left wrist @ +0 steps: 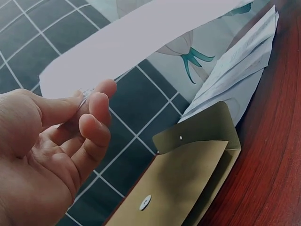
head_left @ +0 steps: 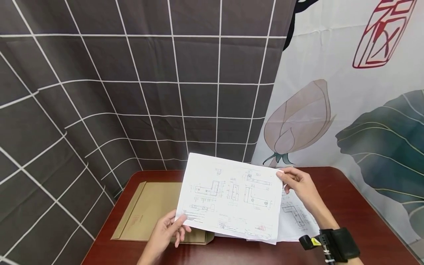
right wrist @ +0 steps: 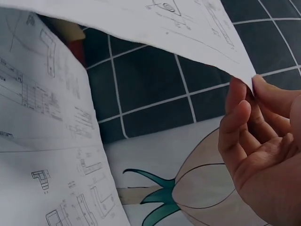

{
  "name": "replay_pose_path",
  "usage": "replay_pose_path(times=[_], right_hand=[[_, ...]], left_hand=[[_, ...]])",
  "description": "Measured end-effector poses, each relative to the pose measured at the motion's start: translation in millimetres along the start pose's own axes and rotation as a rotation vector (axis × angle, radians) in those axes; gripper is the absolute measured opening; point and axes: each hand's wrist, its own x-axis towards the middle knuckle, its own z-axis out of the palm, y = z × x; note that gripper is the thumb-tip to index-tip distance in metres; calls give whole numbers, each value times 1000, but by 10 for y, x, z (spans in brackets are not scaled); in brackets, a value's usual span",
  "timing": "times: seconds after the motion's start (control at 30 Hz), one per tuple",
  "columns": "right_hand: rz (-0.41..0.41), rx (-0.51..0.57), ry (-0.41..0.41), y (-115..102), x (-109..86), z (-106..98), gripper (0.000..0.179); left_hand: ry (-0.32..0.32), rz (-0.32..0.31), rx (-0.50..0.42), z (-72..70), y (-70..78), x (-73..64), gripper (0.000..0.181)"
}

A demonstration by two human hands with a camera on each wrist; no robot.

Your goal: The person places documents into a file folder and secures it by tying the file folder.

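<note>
A white sheet of paper printed with technical drawings is held up, tilted, above the table. My left hand pinches its lower left corner between thumb and fingers. At the upper right corner my right hand pinches the same sheet; thumb and fingertip meet on the corner in the right wrist view. Beneath it, a brown paper document envelope lies on the table. The left wrist view shows the envelope's flap raised and a round white button on its front. Other drawing sheets lie right of the envelope, partly hidden.
The dark red wooden table has rounded far corners. Behind and to the left hangs a grey curtain with white grid lines. A white cloth with a painted flower bud hangs at the right. A black wrist device sits on the right forearm.
</note>
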Motion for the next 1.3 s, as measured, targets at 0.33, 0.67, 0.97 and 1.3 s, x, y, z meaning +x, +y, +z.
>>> replay_pose_path(times=[0.33,0.67,0.97,1.3], right_hand=[[27,-63,-61,-2,16,-38,29],[133,-63,1,34,-17,-93,41],[162,-48,128,78,-68,-284,49],[160,9,139,121,-89,-328,51]], left_hand=[[1,-41,-8,12,-47,0,33],[119,-75,144,76,-125,47,36],[354,107,678,331,-327,74,8],[374,269,1169,787,-506,142,18]])
